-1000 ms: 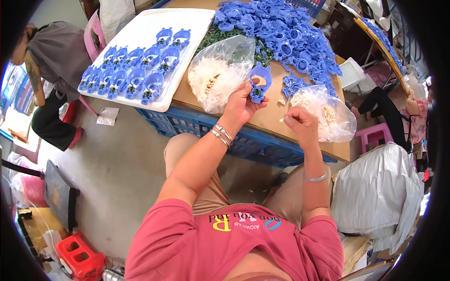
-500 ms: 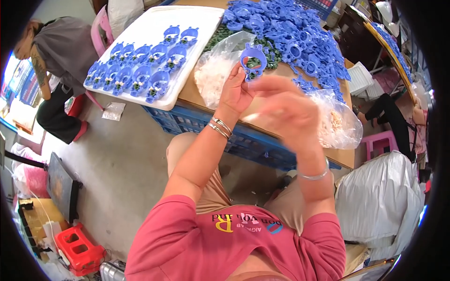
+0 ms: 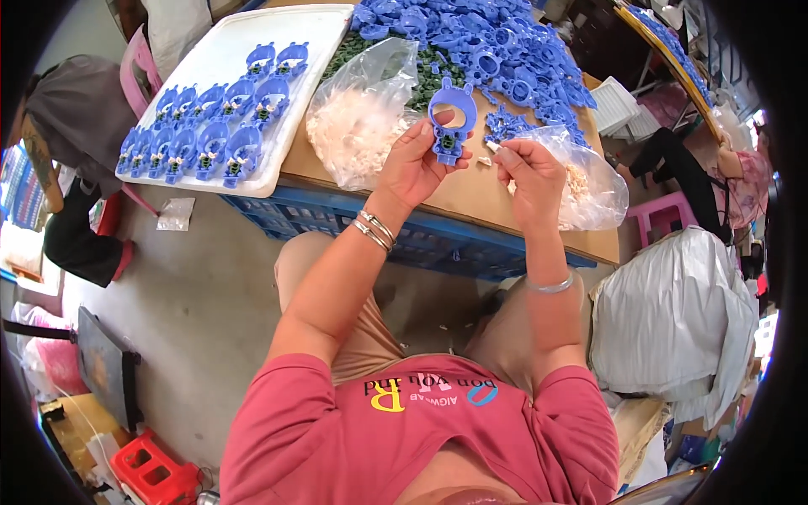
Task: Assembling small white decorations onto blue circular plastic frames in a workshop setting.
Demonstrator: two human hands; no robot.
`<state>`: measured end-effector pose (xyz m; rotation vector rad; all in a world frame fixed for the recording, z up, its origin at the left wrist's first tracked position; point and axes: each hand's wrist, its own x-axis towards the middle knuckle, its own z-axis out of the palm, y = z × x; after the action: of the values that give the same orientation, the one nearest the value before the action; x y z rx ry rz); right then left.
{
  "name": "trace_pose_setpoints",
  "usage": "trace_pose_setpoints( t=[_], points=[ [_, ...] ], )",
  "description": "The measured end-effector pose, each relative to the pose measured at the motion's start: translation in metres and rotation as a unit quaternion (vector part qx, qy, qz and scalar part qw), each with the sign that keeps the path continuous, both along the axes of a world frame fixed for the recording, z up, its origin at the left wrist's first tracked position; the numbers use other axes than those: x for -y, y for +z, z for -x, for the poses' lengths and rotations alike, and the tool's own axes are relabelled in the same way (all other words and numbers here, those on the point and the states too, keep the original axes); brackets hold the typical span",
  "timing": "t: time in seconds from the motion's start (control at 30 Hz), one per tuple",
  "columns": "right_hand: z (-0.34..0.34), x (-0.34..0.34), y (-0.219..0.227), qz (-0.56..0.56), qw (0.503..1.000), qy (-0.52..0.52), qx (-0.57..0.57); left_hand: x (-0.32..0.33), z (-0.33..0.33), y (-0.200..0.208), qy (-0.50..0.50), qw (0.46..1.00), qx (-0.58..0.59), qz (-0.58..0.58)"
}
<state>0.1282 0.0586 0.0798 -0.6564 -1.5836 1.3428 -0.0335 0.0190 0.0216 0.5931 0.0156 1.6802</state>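
My left hand (image 3: 411, 166) is closed round the lower part of a blue plastic eared figure frame (image 3: 459, 131), held upright over the table's near edge. A large round opening fills its head, and a dark green piece (image 3: 449, 143) sits in its body. Just to the right, my right hand (image 3: 539, 172) pinches a small whitish piece (image 3: 491, 146) between thumb and fingertips, apart from the frame. Beyond my left wrist stands a clear bag of pale small pieces (image 3: 353, 139). Another clear bag (image 3: 581, 187) with similar pieces lies behind my right hand.
A white board (image 3: 210, 55) on the left carries rows of similar blue figures (image 3: 210, 153). Loose blue parts (image 3: 484, 59) are heaped at the back, beside green pieces (image 3: 347, 55). A blue crate (image 3: 337, 229) is under the tabletop. People sit at far left and far right.
My right hand has moved down and right, away from the frame, and its whitish piece now shows clearly. My left hand still holds the frame. The view has shifted slightly.
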Motion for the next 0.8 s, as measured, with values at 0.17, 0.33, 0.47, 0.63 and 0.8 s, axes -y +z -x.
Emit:
trace_pose_setpoints(
  t=[0.17,0.33,0.47,0.63,0.8],
  points=[
    [-0.006,0.011,-0.009,-0.018,0.999,-0.022,-0.029,-0.001,-0.014,-0.008,-0.003,1.0,-0.026,0.006],
    [-0.003,0.013,-0.014,-0.192,0.979,-0.045,0.044,0.002,-0.03,-0.005,0.001,0.999,-0.023,0.04],
    [0.001,0.018,-0.012,-0.26,0.958,-0.091,0.082,0.002,-0.036,-0.007,-0.017,0.998,-0.037,0.053],
    [-0.001,0.013,-0.017,-0.31,0.934,-0.121,0.127,0.003,-0.038,-0.009,-0.031,0.996,-0.067,0.041],
    [-0.003,0.015,-0.018,-0.308,0.925,-0.124,0.183,0.005,-0.041,-0.006,0.011,0.992,-0.103,0.075]
  ],
)
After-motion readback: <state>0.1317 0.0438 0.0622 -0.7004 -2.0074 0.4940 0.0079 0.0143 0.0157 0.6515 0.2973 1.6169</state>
